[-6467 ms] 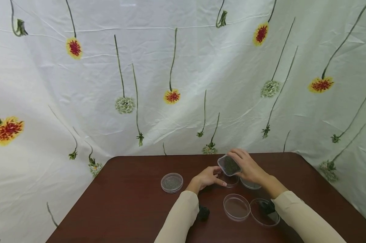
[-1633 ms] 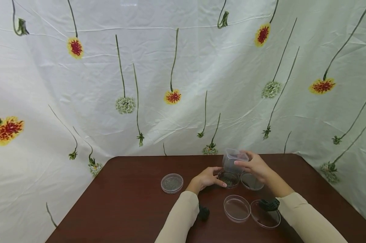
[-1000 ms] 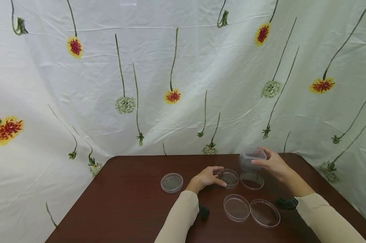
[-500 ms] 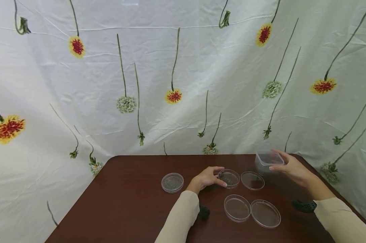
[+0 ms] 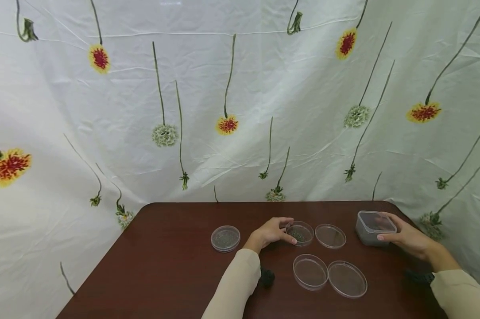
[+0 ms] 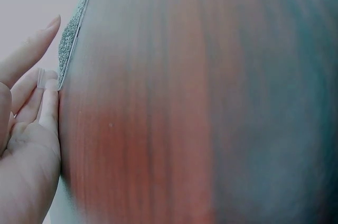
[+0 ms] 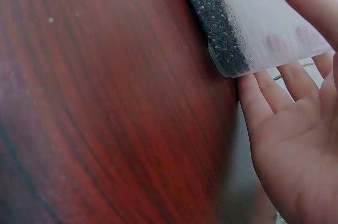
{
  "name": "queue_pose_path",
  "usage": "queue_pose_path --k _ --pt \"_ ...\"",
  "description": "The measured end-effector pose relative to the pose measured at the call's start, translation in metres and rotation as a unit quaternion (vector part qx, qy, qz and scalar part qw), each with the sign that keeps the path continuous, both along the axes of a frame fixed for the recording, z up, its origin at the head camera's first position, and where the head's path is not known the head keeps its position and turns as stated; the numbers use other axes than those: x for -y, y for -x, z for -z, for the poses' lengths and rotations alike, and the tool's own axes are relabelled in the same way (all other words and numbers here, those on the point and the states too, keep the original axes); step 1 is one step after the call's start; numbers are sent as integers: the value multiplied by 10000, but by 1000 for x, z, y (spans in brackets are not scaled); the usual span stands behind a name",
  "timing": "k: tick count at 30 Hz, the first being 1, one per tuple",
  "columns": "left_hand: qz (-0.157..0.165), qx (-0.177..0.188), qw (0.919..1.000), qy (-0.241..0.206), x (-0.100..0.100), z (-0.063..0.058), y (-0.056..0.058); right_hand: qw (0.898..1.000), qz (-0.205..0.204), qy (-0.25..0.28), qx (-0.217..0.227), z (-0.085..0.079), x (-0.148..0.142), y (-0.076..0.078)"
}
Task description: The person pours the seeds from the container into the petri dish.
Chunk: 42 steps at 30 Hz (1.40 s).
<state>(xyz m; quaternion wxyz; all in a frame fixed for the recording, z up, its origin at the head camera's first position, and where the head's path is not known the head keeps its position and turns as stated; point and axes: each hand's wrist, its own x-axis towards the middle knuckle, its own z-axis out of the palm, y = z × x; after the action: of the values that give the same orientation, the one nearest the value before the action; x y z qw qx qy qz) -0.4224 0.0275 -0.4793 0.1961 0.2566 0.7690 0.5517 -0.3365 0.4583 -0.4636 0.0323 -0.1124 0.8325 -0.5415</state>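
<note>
My left hand [image 5: 269, 234] holds the left side of a clear petri dish [image 5: 305, 243], thumb in front and fingers behind. A heap of small dark seeds [image 6: 71, 39] lies in that dish, showing edge-on in the left wrist view. Farther right, my right hand [image 5: 409, 239] grips a square clear plastic container [image 5: 365, 232] by its right side. The container stands upright at the table's right, with a layer of dark grey seeds [image 7: 216, 28] along its bottom in the right wrist view.
An open round dish or lid [image 5: 330, 236] lies just right of the seeded dish. Nearer me are another petri dish [image 5: 310, 272] and a lid [image 5: 347, 279], side by side. A covered dish with seeds [image 5: 225, 239] sits left of my left hand on the brown table [image 5: 176, 266].
The container, earlier tipped over the left-held dish, has turned upright and travelled right, down to the table. Seeds now lie in the dish. My left hand has kept its place.
</note>
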Motion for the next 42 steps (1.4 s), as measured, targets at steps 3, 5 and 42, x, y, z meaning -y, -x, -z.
queue_pose_path --k 3,5,42 --pt "-2 -6 10000 13 1 0 1 10000 -51 11 84 3 -2 1" --pt "-8 1 10000 20 1 0 1 9999 -69 20 97 3 -2 2" --pt "19 -42 10000 72 0 2 2 9993 8 -205 -316 -80 32 13"
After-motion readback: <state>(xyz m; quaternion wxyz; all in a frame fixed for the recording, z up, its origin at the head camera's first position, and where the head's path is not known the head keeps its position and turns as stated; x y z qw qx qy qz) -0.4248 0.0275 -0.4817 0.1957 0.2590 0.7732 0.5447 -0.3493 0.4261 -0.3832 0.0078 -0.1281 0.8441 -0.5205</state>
